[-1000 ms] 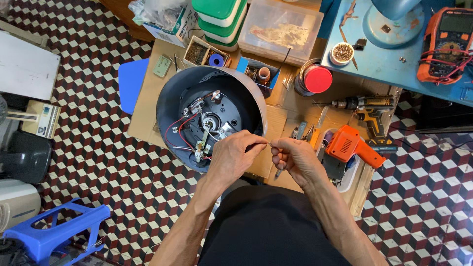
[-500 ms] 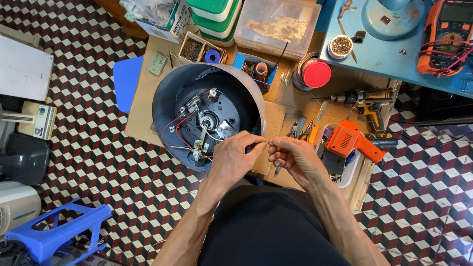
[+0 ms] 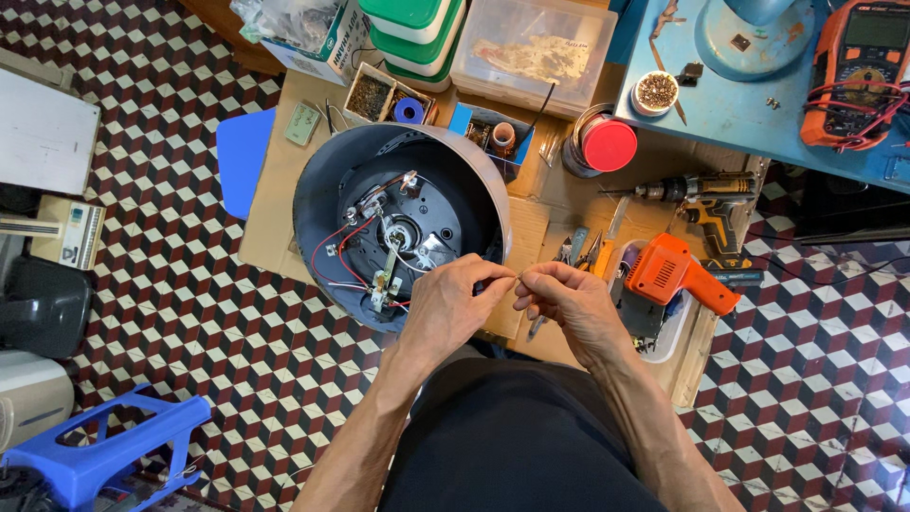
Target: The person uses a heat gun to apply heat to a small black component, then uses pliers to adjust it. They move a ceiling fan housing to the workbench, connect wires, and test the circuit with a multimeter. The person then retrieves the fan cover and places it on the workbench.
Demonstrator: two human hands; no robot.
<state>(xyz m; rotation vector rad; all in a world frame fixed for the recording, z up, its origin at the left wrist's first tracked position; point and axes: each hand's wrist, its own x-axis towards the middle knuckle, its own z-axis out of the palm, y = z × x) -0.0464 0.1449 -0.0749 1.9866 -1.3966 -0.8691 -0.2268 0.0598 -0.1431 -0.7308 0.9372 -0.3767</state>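
Wire, thin and pale (image 3: 518, 278), is pinched between both hands just right of the round grey appliance base (image 3: 398, 228) lying open. Left hand (image 3: 455, 303) and right hand (image 3: 564, 299) each press fingertips together on it. I judge hard pulling could snap it or tear the red wires (image 3: 327, 261) beside the left grip.

The floor (image 3: 190, 313) is tiled in a repeating cube pattern of red, white and black. A flattened sheet of cardboard (image 3: 284, 199) lies on it as a work surface. A blue plastic stool (image 3: 90, 455) stands at the lower left. A light blue table (image 3: 749, 104) occupies the upper right corner. Lighting is even and bright, with soft shadows.
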